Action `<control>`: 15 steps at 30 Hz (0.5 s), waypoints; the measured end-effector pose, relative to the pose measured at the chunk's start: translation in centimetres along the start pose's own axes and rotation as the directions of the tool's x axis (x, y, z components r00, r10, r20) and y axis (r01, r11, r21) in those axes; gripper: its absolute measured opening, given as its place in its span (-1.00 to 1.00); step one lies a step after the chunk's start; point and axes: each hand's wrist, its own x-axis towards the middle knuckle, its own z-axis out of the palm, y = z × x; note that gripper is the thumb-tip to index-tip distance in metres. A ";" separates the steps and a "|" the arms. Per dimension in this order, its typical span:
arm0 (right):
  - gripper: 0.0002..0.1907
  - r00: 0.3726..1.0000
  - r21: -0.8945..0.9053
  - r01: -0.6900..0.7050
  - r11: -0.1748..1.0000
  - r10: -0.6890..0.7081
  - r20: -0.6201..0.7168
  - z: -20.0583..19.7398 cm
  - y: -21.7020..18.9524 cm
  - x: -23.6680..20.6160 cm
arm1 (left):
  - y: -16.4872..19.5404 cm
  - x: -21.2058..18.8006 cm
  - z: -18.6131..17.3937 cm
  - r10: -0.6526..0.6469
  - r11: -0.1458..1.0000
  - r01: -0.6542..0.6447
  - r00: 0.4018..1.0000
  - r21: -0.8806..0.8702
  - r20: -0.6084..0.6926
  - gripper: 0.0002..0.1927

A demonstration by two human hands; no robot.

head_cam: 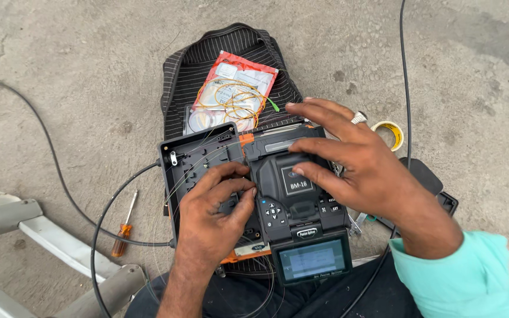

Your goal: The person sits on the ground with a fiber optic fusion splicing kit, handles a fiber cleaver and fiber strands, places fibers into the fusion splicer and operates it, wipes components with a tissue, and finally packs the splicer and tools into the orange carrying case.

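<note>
A black fibre splicing machine (293, 203) with a small lit screen (312, 259) rests on my lap. My right hand (354, 162), with a ring on one finger, lies spread over the machine's top lid, fingers apart. My left hand (216, 209) has its fingers curled, pinching at thin fibres beside the machine's left edge, over a black splice tray (198, 156). A thick black cable (104, 215) enters that tray from the left. What the left fingers pinch is too fine to make out.
A dark striped bag (175, 76) lies on the concrete beyond, with a clear packet of coiled yellow fibre (234, 94) on it. An orange-handled screwdriver (122, 232) lies left, a tape roll (390, 132) right. Grey metal bars (36, 227) sit at lower left.
</note>
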 end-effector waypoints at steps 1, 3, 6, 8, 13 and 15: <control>-0.71 1.000 0.008 -0.015 1.000 0.015 0.005 0.1 0.0 0.0 | 0.0 -0.1 0.0 0.000 1.000 0.000 1.000 0.002 -0.001 -0.84; -0.73 0.999 -0.006 -0.031 0.999 0.031 0.009 0.2 0.1 -0.1 | 0.0 -0.2 0.1 0.009 1.000 -0.009 1.000 0.026 -0.011 -0.85; -0.73 0.999 -0.020 -0.026 0.999 0.027 0.030 -0.1 -0.2 0.2 | 0.7 -0.2 0.3 0.010 0.999 -0.010 1.000 0.051 -0.009 -0.84; -0.69 0.999 -0.001 -0.008 1.000 0.008 0.039 -0.9 -0.9 0.4 | 1.7 -0.2 0.1 0.058 0.995 -0.055 0.998 0.088 -0.032 -0.75; -0.52 0.981 0.018 -0.048 0.999 0.050 -0.185 -6.7 -5.7 -1.7 | 5.5 -4.0 -2.6 0.193 0.965 -0.145 0.957 0.217 -0.218 -0.46; -0.57 0.961 0.103 -0.011 0.995 0.039 -0.274 -8.9 -8.0 -3.7 | 6.7 -7.7 -3.8 0.167 0.959 -0.096 0.952 0.268 -0.257 -0.46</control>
